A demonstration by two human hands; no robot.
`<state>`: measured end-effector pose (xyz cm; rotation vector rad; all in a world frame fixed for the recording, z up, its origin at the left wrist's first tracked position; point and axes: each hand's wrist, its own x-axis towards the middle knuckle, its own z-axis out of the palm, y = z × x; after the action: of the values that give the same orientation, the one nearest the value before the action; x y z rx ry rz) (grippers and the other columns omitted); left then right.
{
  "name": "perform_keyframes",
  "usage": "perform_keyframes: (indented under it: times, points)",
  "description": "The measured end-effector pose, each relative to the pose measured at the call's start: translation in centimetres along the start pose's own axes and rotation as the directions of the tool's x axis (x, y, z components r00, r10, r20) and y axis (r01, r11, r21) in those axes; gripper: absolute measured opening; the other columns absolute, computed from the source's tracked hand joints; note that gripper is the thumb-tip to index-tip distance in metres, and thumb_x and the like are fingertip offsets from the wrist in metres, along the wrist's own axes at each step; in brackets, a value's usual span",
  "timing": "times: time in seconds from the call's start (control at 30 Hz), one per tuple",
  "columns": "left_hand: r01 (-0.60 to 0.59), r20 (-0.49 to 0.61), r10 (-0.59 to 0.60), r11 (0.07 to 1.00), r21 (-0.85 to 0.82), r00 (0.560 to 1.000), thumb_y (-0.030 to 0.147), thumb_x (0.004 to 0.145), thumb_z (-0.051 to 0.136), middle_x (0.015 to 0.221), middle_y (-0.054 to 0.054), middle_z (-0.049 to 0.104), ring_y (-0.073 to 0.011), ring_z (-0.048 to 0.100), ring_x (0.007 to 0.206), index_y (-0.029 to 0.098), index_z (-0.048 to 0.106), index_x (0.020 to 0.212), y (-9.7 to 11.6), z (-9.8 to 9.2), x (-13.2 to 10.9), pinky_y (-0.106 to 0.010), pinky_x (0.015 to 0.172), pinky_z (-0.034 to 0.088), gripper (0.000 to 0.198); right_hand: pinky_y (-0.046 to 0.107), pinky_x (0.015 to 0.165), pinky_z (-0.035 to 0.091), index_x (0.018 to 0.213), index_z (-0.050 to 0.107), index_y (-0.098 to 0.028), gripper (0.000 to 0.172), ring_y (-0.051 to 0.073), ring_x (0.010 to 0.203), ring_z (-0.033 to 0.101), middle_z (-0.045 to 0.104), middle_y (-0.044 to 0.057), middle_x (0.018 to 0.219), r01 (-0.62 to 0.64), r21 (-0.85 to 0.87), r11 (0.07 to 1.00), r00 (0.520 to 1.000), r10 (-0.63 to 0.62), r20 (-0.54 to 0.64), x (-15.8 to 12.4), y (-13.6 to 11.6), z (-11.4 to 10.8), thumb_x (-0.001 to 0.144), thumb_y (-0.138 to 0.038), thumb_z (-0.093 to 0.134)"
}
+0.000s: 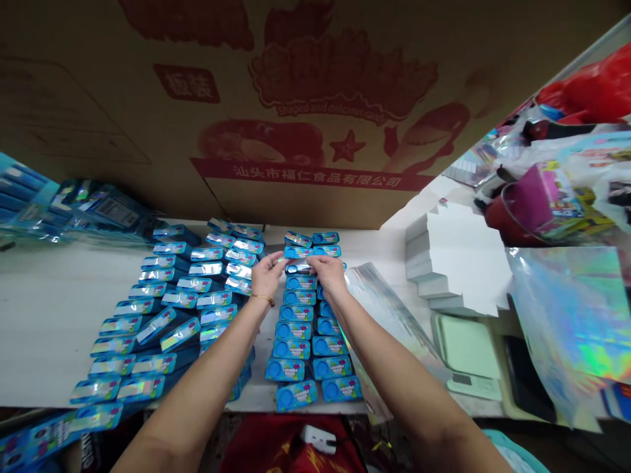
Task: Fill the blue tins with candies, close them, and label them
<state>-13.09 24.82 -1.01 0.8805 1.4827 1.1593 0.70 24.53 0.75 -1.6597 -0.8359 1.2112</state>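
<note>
My left hand (266, 276) pinches one end of a small shiny strip (298, 261), which looks like a sticker. The other end is between the fingertips of my right hand (330, 272). The strip is stretched over the top of a small blue box (298, 269) in a double row; whether it touches the box is hard to tell. Nearer to me, the same rows go on with blue boxes (298, 313) whose tops show a round blue circle and printed lettering. Left of my hands stand several rows of blue boxes (202, 284), many with shiny strips across their tops.
A large brown carton (315, 151) rises behind the boxes. On the right are shiny sticker sheets (389, 315), a stack of white card (468, 256), a pale green scale (466, 348) and a dark phone-like slab (527, 378). Bagged blue packs (108, 207) lie at left.
</note>
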Motion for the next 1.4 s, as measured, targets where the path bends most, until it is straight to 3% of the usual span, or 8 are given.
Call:
perform_keyframes:
  times: [0.13,0.3,0.53,0.67,0.77,0.9,1.23,1.4]
  points:
    - [-0.088,-0.055,0.097,0.984,0.152,0.994,0.023,0.062,0.062,0.066,0.000,0.060,-0.0128,0.056,0.064,0.014,0.058,0.100,-0.9,-0.6,3.2,-0.025,0.065,0.044,0.040,0.026,0.067,0.041,0.070,0.068,-0.018,0.024,0.016,0.071,0.056,0.065,0.003,0.073,0.227,-0.342,0.912,0.963,-0.263,-0.060,1.4,0.9,1.9,0.071,-0.036,0.053]
    - [-0.126,-0.077,0.167,0.917,0.379,0.983,0.021,0.065,0.059,0.066,-0.001,0.062,-0.0160,0.059,0.069,0.016,0.057,0.101,-1.5,-0.1,5.4,-0.029,0.073,0.044,0.036,0.029,0.072,0.035,0.076,0.069,-0.019,0.025,0.018,0.078,0.051,0.062,0.007,0.079,0.255,-0.683,0.685,0.915,-0.398,-0.057,2.4,1.3,3.1,0.078,-0.030,0.047]
    - [-0.053,-0.092,0.110,0.878,0.476,0.990,0.022,0.067,0.059,0.066,-0.003,0.062,-0.0168,0.059,0.068,0.013,0.058,0.097,-3.3,0.9,6.3,-0.029,0.072,0.044,0.031,0.033,0.074,0.030,0.083,0.065,-0.018,0.023,0.021,0.084,0.045,0.058,0.009,0.087,0.279,-0.845,0.456,0.897,-0.438,0.059,2.9,1.8,2.9,0.082,-0.029,0.046]
    - [-0.033,-0.122,0.107,0.867,0.497,0.987,0.020,0.068,0.058,0.074,-0.004,0.062,-0.0152,0.059,0.068,0.013,0.057,0.098,-3.8,1.0,5.8,-0.029,0.071,0.045,0.031,0.032,0.072,0.027,0.106,0.058,-0.022,0.030,0.021,0.085,0.042,0.053,0.008,0.094,0.329,-0.900,0.286,0.867,-0.469,0.168,2.8,1.4,2.2,0.087,-0.021,0.036]
    - [-0.129,-0.129,0.229,0.841,0.526,0.965,0.018,0.071,0.053,0.091,-0.007,0.061,-0.0146,0.059,0.072,0.015,0.056,0.101,-3.4,1.1,4.8,-0.029,0.073,0.046,0.030,0.032,0.070,0.025,0.118,0.049,-0.033,0.037,0.020,0.085,0.040,0.049,0.007,0.099,0.371,-0.919,0.136,0.862,-0.418,0.286,3.1,0.4,1.9,0.089,-0.021,0.031]
    - [-0.296,-0.014,0.376,0.750,0.592,0.926,0.015,0.075,0.045,0.098,-0.010,0.058,-0.0169,0.058,0.080,0.015,0.058,0.099,-2.5,1.4,3.5,-0.031,0.077,0.046,0.027,0.034,0.073,0.025,0.123,0.044,-0.034,0.039,0.022,0.092,0.038,0.047,0.008,0.106,0.436,-0.900,-0.002,0.845,-0.344,0.410,4.1,-0.5,1.9,0.088,-0.022,0.031]
    - [-0.307,0.030,0.352,0.768,0.562,0.935,0.022,0.076,0.047,0.096,-0.009,0.056,-0.0147,0.056,0.072,0.014,0.058,0.099,-2.8,0.0,1.3,-0.029,0.069,0.047,0.027,0.036,0.074,0.030,0.123,0.045,-0.024,0.041,0.024,0.094,0.042,0.051,0.010,0.109,0.495,-0.869,-0.005,0.808,-0.365,0.462,5.3,-0.2,2.5,0.085,-0.016,0.031]
    - [-0.403,0.155,0.397,0.681,0.611,0.905,0.029,0.079,0.048,0.096,-0.008,0.057,-0.0177,0.053,0.084,0.017,0.058,0.100,-2.4,0.2,-1.8,-0.032,0.079,0.044,0.027,0.033,0.078,0.036,0.110,0.058,-0.025,0.041,0.021,0.093,0.047,0.056,0.007,0.106,0.547,-0.805,0.228,0.804,-0.412,0.429,6.0,-0.6,-1.3,0.079,-0.010,0.037]
